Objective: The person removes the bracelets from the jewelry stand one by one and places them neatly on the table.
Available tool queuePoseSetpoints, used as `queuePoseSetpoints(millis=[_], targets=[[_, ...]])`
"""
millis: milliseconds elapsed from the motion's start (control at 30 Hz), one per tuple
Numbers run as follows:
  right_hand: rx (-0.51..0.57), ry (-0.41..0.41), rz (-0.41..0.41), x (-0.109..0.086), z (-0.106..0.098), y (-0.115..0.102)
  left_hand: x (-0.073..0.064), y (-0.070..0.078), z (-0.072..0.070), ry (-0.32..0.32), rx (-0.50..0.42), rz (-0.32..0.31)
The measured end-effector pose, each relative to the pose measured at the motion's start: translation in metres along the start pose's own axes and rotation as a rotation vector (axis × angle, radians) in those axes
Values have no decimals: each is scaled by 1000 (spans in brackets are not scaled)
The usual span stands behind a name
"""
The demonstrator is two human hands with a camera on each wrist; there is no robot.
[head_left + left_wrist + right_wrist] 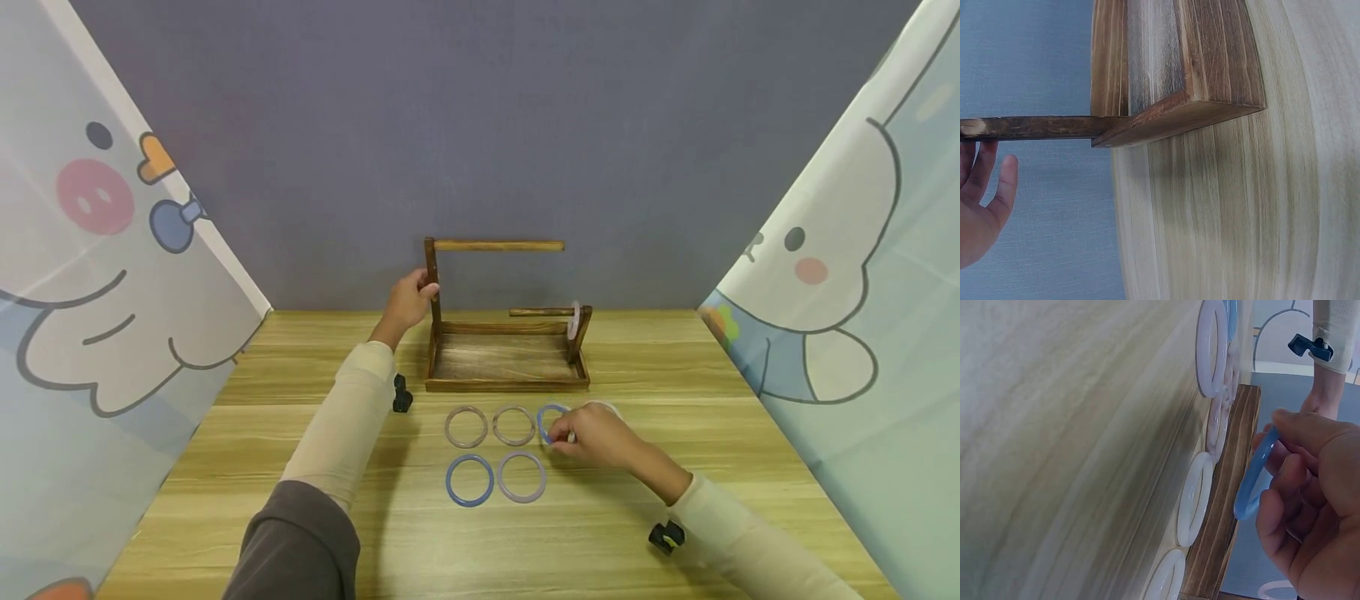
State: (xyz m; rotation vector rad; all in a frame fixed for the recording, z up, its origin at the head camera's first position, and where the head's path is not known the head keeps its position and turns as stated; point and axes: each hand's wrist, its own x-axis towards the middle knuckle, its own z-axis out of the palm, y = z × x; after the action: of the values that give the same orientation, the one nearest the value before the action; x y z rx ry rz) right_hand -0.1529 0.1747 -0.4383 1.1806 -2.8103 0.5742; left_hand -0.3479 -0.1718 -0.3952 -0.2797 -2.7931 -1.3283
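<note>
In the head view my left hand (408,300) grips the tall left post of a dark wooden stand (507,386). The left wrist view shows fingers of that hand (982,206) reaching behind the post (1041,127), one finger held away from it. My right hand (600,435) pinches a blue ring-shaped bangle (1254,478) between thumb and fingers, tilted and raised off the table in the right wrist view. A pale bangle (574,322) hangs on the stand's short lower bar (540,312). The long upper bar (498,246) carries nothing.
On the table in front of the stand lie two brownish-pink bangles (467,427), another blue bangle (469,481) and a lavender bangle (522,477). White bangles (1195,499) lie near my right hand. A grey backdrop (495,125) stands behind; printed cloths (817,350) flank both sides.
</note>
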Motion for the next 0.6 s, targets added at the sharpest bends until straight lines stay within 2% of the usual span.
queuePoseSetpoints(millis=[233,467,600], targets=[[63,-111,13,-5,2,-1,1,-1,0,-4,12,10],[73,-144,-10,-13,4,-2,2,0,0,-5,26,4],[89,-184,4,-15,4,-1,2,0,0,-3,17,2]])
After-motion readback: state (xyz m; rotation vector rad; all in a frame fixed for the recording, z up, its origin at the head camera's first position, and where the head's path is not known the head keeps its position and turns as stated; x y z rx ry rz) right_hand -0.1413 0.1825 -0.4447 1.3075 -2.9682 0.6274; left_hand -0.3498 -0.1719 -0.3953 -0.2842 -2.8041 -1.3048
